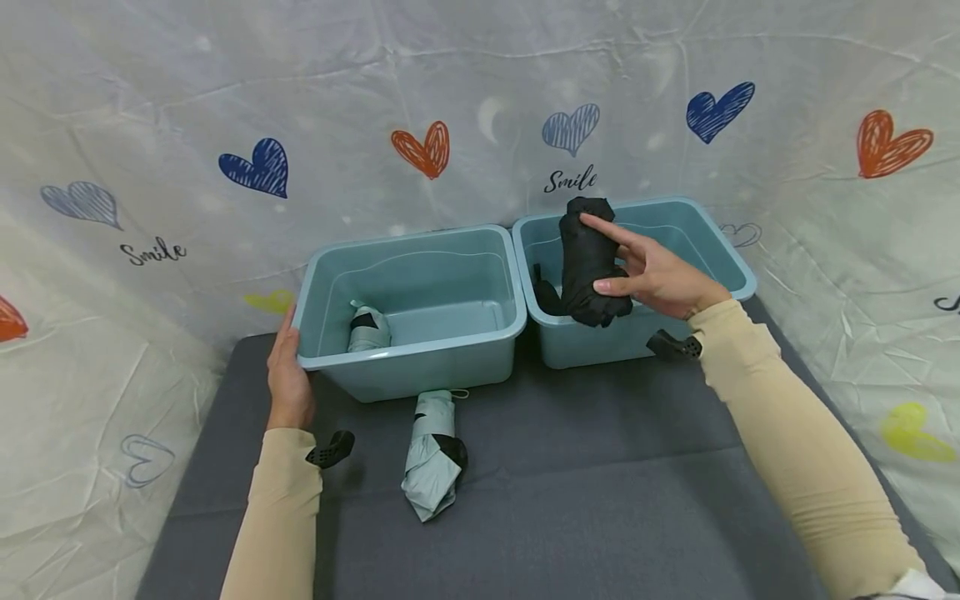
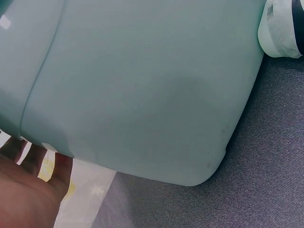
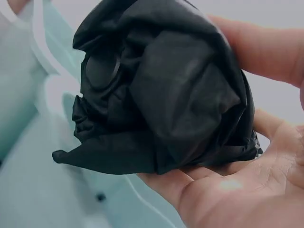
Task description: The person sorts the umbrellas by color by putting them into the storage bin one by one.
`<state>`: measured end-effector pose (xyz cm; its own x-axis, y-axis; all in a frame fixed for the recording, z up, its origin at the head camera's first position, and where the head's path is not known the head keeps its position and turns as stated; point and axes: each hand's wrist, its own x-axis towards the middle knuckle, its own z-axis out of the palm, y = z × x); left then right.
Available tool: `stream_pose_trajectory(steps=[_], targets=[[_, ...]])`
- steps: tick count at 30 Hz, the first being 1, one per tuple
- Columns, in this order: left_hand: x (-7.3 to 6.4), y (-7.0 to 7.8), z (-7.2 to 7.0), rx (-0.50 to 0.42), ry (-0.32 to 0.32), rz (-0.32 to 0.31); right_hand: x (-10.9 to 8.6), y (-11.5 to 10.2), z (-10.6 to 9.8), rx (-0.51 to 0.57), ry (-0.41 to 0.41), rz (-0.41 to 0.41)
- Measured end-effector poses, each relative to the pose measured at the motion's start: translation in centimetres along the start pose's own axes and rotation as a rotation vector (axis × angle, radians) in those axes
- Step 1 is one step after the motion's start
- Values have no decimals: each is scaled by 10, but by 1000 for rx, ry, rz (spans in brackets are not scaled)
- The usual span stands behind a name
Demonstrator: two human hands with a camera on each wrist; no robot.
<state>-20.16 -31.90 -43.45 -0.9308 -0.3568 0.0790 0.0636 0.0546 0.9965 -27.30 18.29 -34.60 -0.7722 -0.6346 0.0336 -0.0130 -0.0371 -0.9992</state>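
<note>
My right hand (image 1: 660,275) holds a black folded umbrella (image 1: 588,258) over the front left part of the right-hand blue bin (image 1: 720,225). In the right wrist view, fingers and thumb wrap the crumpled fabric of the umbrella (image 3: 185,90), and its round end faces the camera. My left hand (image 1: 291,379) rests against the left end of the left-hand blue bin (image 1: 420,371), fingers extended along its outer wall. Inside that bin lies a pale green folded umbrella (image 1: 369,331). Another pale folded umbrella (image 1: 433,454) with a black patch lies on the table before it.
Both bins stand side by side at the back of the grey-covered table (image 1: 570,475), their rims nearly meeting. Behind them hangs a pale cloth (image 1: 480,75) printed with hearts. A small black piece (image 1: 546,293) shows inside the right-hand bin, beside the held umbrella.
</note>
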Motion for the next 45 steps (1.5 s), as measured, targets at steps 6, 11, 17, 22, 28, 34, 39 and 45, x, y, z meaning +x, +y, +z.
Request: stream_pose_trajectory(steps=[6,11,17,22,28,34,39,45], targets=[[-1,1,0,7,5,-3,26,4,-22,8,50,117],[-1,1,0,26,17,-21,41,18,-29,13,50,209],[-1,1,0,17,4,-7,50,34,-30,-27,46,296],[-1,1,1,6,3,-3,54,42,-30,-212,55,349],[-1,1,0,1,1,-4,58,48,-31,-453,13,387],[-1,1,0,-1,0,-4,62,51,-30,-557,-49,431],[-2,3,1,-3,1,-4,66,51,-28,-599,-82,452],[-2,2,0,-4,3,3,68,51,-26,-647,-94,463]])
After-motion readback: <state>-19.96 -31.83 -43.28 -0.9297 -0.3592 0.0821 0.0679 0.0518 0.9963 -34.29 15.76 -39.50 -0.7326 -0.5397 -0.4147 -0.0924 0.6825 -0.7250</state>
